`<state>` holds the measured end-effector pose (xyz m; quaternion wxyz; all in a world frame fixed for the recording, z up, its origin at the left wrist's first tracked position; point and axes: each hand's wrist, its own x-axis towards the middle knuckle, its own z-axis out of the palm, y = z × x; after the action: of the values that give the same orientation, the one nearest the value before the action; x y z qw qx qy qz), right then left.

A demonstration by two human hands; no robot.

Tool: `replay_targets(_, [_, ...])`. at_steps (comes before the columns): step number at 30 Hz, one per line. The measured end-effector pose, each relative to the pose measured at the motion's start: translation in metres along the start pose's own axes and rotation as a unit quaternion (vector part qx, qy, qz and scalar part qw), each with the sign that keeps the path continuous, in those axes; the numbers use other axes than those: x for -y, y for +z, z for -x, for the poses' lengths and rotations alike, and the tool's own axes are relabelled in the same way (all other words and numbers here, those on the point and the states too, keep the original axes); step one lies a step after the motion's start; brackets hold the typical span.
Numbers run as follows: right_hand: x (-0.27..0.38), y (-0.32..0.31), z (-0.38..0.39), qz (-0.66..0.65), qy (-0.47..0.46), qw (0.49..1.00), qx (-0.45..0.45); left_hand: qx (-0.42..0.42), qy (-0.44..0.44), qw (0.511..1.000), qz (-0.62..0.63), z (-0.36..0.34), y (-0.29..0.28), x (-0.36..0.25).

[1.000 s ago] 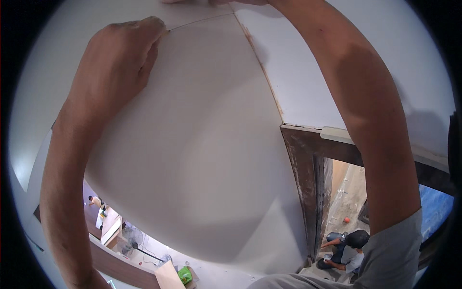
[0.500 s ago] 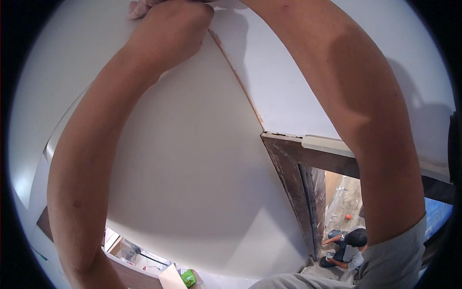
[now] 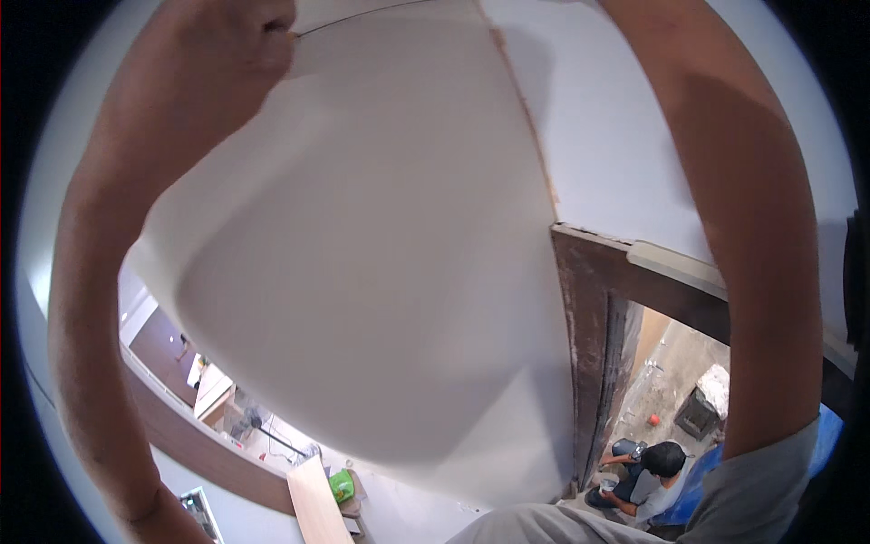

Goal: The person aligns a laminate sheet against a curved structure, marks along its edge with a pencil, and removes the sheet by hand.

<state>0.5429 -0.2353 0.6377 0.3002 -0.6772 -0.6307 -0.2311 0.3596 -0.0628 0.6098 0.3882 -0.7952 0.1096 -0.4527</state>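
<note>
I count one left hand (image 3: 227, 45), fingers curled closed, whether gripping anything I cannot tell; one light board (image 3: 317, 503); one green bag (image 3: 342, 485); one thin dark line (image 3: 328, 24) beside those fingers; one pale wall (image 3: 390, 254), central, between two forearms; one brown door frame (image 3: 594, 313); one crouching person (image 3: 657, 485); one right hand, beyond view, grip unknown.

We observe moderate light; soft shadows cross the pale wall (image 3: 390, 263). We note glare at far left and fisheye bending toward black corners.
</note>
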Motion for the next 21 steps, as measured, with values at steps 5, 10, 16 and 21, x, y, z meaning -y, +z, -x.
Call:
replay_targets(5, [0.030, 0.012, 0.004, 0.062, 0.019, 0.998, -0.016, 0.050, -0.074, 0.995, -0.037, 0.049, -0.043, 0.025])
replay_targets(10, [0.062, 0.057, -0.009, 0.143, 0.043, 0.984, -0.099, 0.044, -0.032, 0.998, -0.011, 0.077, -0.066, 0.041])
replay_targets(16, [0.080, 0.086, -0.028, 0.082, 0.097, 0.975, -0.184, 0.052, -0.130, 0.988, 0.070, 0.082, -0.091, 0.024])
replay_targets(21, [0.085, 0.089, -0.029, 0.086, 0.121, 0.968, -0.202, -0.054, -0.105, 0.993, -0.020, 0.097, -0.079, 0.014])
